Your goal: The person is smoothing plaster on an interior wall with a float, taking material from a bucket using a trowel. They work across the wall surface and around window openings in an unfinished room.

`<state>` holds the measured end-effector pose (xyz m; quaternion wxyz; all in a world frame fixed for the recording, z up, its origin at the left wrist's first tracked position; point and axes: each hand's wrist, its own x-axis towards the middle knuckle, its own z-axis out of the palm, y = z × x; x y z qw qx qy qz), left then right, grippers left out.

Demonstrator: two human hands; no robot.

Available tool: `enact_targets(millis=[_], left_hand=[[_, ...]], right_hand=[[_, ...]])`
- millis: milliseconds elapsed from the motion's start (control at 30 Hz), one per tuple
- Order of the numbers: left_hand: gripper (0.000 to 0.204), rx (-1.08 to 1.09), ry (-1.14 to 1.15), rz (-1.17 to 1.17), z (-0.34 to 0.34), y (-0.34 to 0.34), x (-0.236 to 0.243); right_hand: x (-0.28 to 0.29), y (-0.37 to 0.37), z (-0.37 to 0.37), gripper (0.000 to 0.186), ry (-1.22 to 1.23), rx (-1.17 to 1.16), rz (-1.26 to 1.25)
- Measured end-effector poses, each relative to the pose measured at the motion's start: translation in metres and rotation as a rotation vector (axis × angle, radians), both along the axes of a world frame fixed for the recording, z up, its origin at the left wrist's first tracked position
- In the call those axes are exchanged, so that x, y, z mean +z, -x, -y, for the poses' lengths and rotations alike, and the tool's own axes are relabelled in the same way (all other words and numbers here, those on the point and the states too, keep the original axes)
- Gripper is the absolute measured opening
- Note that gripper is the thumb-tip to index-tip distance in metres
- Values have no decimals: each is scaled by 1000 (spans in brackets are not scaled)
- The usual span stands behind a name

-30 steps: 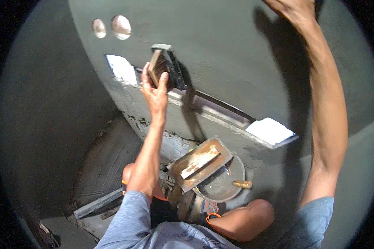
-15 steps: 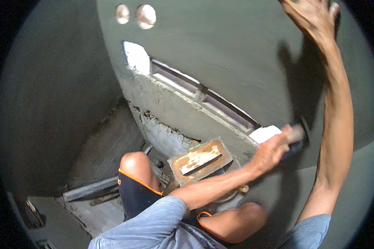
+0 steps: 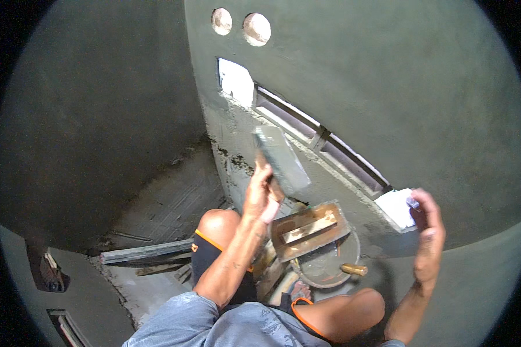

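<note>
My left hand [image 3: 259,194] is closed around the handle side of a plastering trowel [image 3: 285,162], a flat grey rectangular plate, slightly blurred. It is held up, tilted, in front of the low wall below the slot openings. My right hand [image 3: 428,240] is raised beside the white right end [image 3: 397,207] of the opening, fingers bent and spread from the thumb, blurred at the tips. A second float, a brown rectangular board [image 3: 283,246] with a pale wooden bar handle, rests over the rim of a round bucket [image 3: 353,246] between my knees.
A rounded brass-coloured piece [image 3: 354,269] sits at the bucket's rim. Wet grey plastered wall [image 3: 353,75] surrounds me, with two round holes [image 3: 256,29] and a long slot opening [image 3: 353,165]. Grey lengths of bar [image 3: 150,251] and wood scraps lie at the left.
My left hand has brought the trowel from the wall at the right across to the left, turning its face up. My right hand has come down off the upper wall.
</note>
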<state>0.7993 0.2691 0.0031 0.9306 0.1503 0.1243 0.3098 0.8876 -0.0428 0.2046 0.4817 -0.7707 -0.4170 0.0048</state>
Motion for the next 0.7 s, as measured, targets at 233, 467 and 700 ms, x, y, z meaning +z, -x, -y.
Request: enact_targets(millis=[233,467,700], left_hand=[[41,-115,176,263,-40,51,-4],[42,-55,226,215,-44,65,5],[40,-11,126,105,-77,87,-12]], right_hand=[[-84,-3,-13,84,190,126,-272],[-97,-1,-15,78,221,104,-338],[-105,0,-7,82,262,79,-374]])
